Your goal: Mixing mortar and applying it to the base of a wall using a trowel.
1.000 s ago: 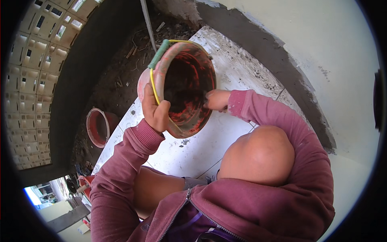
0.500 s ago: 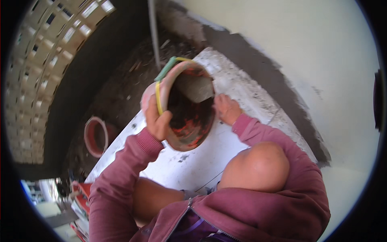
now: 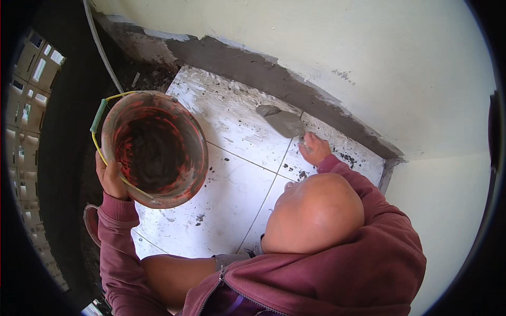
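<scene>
Swinging out right of the bucket (image 3: 200,150), mortar (image 3: 269,110) now rides the right hand's (image 3: 314,149) gripped trowel (image 3: 287,125), left hand (image 3: 112,180) clasping the bucket.

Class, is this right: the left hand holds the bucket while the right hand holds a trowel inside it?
Not quite: the head view shows the trowel outside the bucket, over the tiles. The left hand does hold the bucket, and the right hand the trowel.

Soft daylight brightens the tiles (image 3: 237,197) and wall (image 3: 395,95); the bucket (image 3: 198,152) is dim inside. Gaps (image 3: 39,69) at left glare white. The centre looks sharp; edges bend into black.
</scene>
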Action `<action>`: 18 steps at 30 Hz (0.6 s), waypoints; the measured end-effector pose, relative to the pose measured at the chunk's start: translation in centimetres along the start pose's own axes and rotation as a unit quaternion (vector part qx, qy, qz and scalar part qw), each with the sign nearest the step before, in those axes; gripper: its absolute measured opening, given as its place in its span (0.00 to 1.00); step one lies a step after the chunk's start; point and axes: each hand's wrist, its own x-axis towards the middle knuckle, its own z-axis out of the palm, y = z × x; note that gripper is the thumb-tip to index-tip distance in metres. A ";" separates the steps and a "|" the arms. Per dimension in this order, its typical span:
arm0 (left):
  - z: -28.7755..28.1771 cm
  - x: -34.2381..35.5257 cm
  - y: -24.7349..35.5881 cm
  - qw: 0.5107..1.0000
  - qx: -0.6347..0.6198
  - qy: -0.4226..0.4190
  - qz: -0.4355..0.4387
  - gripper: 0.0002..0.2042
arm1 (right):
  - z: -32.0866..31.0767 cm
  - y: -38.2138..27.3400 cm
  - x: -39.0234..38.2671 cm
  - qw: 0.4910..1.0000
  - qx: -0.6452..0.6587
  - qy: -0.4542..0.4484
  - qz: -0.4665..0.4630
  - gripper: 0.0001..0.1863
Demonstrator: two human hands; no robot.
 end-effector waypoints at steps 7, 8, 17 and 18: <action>1.3 0.4 0.1 0.998 -0.049 -0.029 0.005 0.24 | 0.0 5.3 1.0 0.988 0.083 -0.023 0.129 0.20; 1.5 0.5 0.1 0.997 -0.062 -0.037 0.007 0.25 | 0.0 6.1 1.4 0.989 0.077 -0.021 0.126 0.18; 1.7 0.5 1.1 0.996 -0.080 -0.027 -0.004 0.24 | -4.8 3.8 0.1 0.987 0.136 -0.007 0.088 0.19; 1.8 0.6 1.1 0.996 -0.082 -0.029 -0.003 0.24 | -4.8 3.2 0.1 0.980 0.165 -0.042 0.104 0.19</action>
